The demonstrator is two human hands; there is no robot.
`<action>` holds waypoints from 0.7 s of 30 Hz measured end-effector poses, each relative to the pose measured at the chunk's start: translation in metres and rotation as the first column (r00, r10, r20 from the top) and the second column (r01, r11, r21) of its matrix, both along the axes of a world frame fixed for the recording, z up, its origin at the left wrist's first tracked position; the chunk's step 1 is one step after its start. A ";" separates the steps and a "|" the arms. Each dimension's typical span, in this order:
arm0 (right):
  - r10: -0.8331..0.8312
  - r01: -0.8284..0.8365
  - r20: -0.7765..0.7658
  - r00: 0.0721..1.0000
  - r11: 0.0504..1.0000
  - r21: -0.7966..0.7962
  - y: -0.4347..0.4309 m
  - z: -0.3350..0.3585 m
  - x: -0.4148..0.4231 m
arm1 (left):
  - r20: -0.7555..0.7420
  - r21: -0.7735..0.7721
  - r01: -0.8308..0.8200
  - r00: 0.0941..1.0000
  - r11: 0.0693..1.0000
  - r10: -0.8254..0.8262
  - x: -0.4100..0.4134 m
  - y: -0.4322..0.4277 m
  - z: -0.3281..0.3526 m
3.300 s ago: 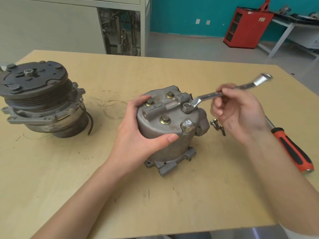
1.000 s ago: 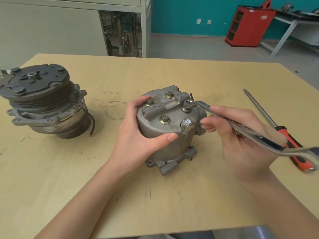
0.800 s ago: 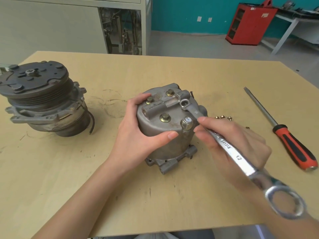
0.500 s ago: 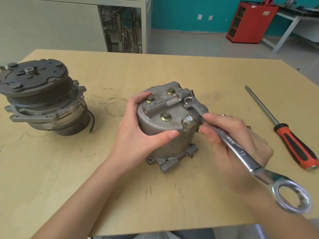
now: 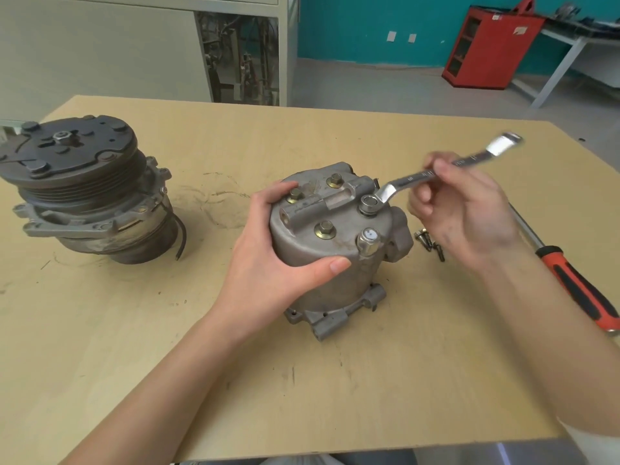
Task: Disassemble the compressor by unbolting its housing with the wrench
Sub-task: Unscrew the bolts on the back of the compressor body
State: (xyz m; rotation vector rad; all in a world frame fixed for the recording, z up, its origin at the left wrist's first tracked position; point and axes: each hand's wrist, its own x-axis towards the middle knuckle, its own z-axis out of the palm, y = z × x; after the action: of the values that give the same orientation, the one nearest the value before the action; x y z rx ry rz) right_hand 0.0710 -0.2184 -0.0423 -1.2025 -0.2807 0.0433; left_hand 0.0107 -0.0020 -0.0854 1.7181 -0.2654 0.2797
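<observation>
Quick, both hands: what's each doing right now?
Left hand: grips the compressor housing.
Right hand: holds the wrench, ring end on a top bolt.

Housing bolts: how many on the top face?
5. Brass-washered bolts: back left, back centre, front centre. Fourth bolt inside the wrench ring. Larger silver bolt, front right. Left hand may hide more.

We've the housing (image 5: 352,280) at table (image 5: 134,364) centre, our left hand (image 5: 268,266) on its left side. Clutch unit (image 5: 80,182) well to the left. Wrench (image 5: 402,182) end sits on housing top, rt side. Loose bolts (image 5: 427,241) just right; screwdriver (image 5: 577,290) beyond them.
</observation>
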 end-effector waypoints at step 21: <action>-0.168 0.676 0.876 0.452 0.705 -0.214 0.018 0.001 -0.047 | 0.016 0.018 -0.004 1.000 1.000 0.004 0.001 0.002 -0.002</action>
State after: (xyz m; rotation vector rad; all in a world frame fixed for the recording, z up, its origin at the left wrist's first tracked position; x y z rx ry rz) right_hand 0.0242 -0.2007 -0.0416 -1.8005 -0.7978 -1.0315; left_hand 0.0112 0.0000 -0.0875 1.7345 -0.2771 0.2948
